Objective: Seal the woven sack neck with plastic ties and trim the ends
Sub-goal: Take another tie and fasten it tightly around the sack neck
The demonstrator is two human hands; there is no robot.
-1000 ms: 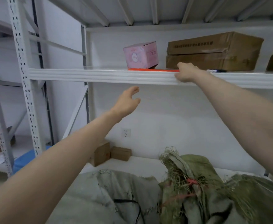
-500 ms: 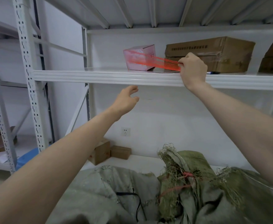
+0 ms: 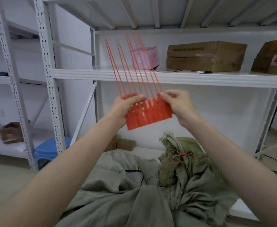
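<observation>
Above sack | left hand, right hand | pinching ties

ties between hands, above sack | boxes on shelf behind

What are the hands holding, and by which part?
A strip of red plastic ties; left hand and right hand pinch its flat tag end at opposite sides.
</observation>
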